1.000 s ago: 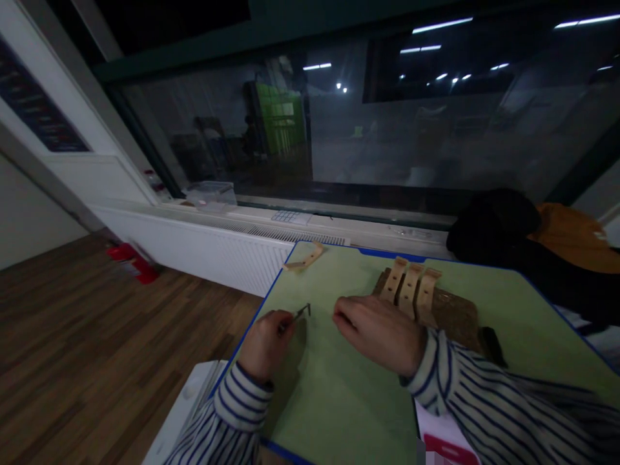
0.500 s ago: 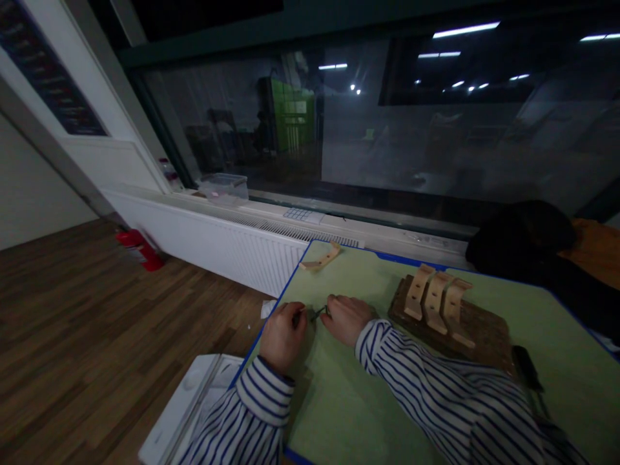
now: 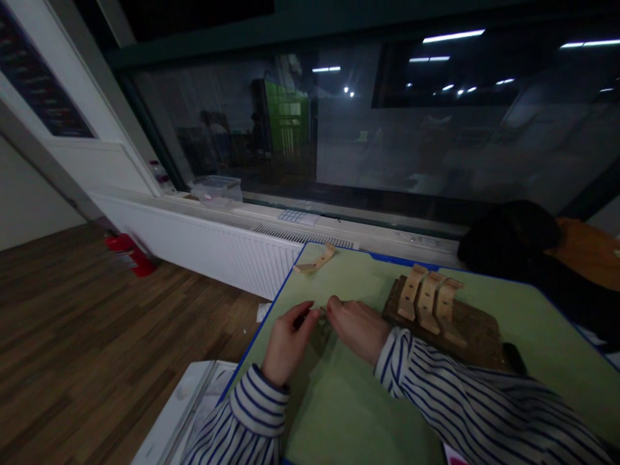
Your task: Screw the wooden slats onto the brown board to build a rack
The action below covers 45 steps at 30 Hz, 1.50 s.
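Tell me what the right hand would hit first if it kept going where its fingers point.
Probably the left hand, whose fingertips lie just ahead, pinching a small dark tool over the green mat; whether the right hand touches them is unclear.

Bare green surface lies open on the near side, the widest lane for a hand. Farther in, the left hand and right hand meet fingertip to fingertip, the left's grip pinched on a small dark tool, leaving no gap between them. Just right of the right hand, a wooden board carrying three pale wooden pieces blocks the way. A lone wooden piece lies at the far left corner, open green before it. A dark bundle looms beyond the far right edge.
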### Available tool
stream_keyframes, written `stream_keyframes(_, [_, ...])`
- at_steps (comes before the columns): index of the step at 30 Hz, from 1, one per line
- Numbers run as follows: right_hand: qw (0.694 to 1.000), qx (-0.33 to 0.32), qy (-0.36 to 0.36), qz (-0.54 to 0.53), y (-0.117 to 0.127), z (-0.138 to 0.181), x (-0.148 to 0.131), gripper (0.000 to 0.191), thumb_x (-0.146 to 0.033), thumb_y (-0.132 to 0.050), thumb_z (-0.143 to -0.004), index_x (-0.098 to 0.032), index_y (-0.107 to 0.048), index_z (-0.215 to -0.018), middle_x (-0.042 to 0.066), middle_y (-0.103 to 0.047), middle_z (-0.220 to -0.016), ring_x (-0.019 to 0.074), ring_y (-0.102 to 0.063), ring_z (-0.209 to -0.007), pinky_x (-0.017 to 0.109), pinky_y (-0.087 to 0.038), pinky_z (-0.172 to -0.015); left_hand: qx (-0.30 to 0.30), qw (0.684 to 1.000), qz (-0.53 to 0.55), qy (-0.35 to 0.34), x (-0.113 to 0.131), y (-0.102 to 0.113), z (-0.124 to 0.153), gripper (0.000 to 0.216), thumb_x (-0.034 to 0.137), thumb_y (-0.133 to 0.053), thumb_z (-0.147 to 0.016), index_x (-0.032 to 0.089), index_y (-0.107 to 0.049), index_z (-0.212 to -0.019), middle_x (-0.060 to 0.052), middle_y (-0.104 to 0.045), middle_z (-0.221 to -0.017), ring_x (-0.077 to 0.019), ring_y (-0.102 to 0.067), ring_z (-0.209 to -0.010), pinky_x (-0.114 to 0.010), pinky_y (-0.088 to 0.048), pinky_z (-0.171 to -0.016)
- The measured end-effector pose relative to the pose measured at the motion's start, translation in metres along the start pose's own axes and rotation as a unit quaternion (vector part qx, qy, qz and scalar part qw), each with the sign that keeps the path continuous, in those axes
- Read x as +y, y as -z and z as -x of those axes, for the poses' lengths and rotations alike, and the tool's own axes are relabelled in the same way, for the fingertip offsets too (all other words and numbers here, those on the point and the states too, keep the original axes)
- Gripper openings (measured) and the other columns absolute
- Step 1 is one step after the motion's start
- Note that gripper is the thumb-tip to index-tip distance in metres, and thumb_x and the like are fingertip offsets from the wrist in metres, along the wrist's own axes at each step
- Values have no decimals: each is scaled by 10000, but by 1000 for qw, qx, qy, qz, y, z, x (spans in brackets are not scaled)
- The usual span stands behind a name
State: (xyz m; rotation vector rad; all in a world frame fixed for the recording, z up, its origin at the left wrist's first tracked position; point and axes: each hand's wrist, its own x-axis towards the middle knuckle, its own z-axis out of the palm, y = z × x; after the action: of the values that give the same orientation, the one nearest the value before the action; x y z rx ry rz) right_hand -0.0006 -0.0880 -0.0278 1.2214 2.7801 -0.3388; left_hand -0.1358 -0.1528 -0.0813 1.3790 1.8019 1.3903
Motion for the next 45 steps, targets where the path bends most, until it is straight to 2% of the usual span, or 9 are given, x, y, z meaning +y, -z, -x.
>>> stream_keyframes(8, [991,84,69,-76,22,43,7,245,-316,-512,-888,-147,-569,-1056,53,-615,-996,163,-607,-831,372,-511,-727,-58,989,135,15,36,-2,8,236,343,-625,-759,129,-717,-722,-21,-654,-609,-108,-531,-533,-199,-447,-521])
stream_keyframes(13, [968,174,99,-153,34,63,24,165,-248,-457,-912,-197,-609,-952,19,-670,-877,135,-622,-826,271,-470,-753,-53,983,178,4,60,-14,14,207,323,-627,-766,147,-711,-698,1,-631,-588,-94,-511,-540,-181,-443,-534])
stream_keyframes(19, [945,237,63,-215,43,89,48,242,-294,-384,-938,-216,-593,-844,-29,-645,-671,106,-617,-637,225,-454,-603,-40,978,202,-29,83,-31,20,139,289,-630,-775,183,-720,-780,0,-678,-678,-108,-576,-629,-190,-477,-623])
stream_keyframes(25, [930,276,80,-230,44,111,70,124,-290,-516,-876,-226,-604,-935,2,-675,-851,127,-623,-789,242,-467,-725,-76,974,203,-72,100,-51,19,89,229,-649,-775,207,-732,-801,-5,-691,-760,-121,-608,-722,-197,-482,-676])
stream_keyframes(29, [922,291,99,-234,40,119,80,138,-259,-499,-888,-234,-615,-960,-2,-681,-898,112,-621,-827,224,-462,-753,-109,970,174,-129,112,-70,19,125,213,-601,-824,221,-724,-845,-6,-682,-789,-123,-619,-752,-212,-492,-700])
stream_keyframes(33, [918,310,54,-240,37,124,109,134,-251,-512,-876,-233,-631,-936,6,-685,-908,140,-622,-858,265,-462,-793,-94,977,52,-186,105,-85,13,227,249,-592,-833,220,-653,-1049,-31,-663,-875,-157,-617,-805,-274,-516,-731])
stream_keyframes(38, [903,326,-54,-275,33,124,171,173,-300,-497,-890,-177,-616,-915,37,-657,-880,152,-614,-805,320,-494,-738,-57,965,-120,-226,70,-99,2,402,332,-615,-801,181,-575,-1170,-121,-560,-1195,-264,-521,-1124,-433,-443,-962])
stream_keyframes(41, [899,314,-84,-294,25,118,198,219,-335,-510,-887,-159,-596,-985,49,-622,-983,159,-601,-840,369,-502,-748,-95,961,-147,-214,55,-105,1,477,366,-597,-810,208,-503,-1250,-115,-507,-1294,-268,-473,-1204,-450,-406,-1012])
stream_keyframes(45, [901,285,-93,-313,9,110,208,245,-332,-518,-882,-165,-578,-1051,61,-604,-1046,169,-597,-869,377,-505,-753,-152,959,-128,-200,43,-111,5,534,371,-585,-818,241,-421,-1310,-97,-473,-1350,-253,-446,-1247,-436,-398,-1027])
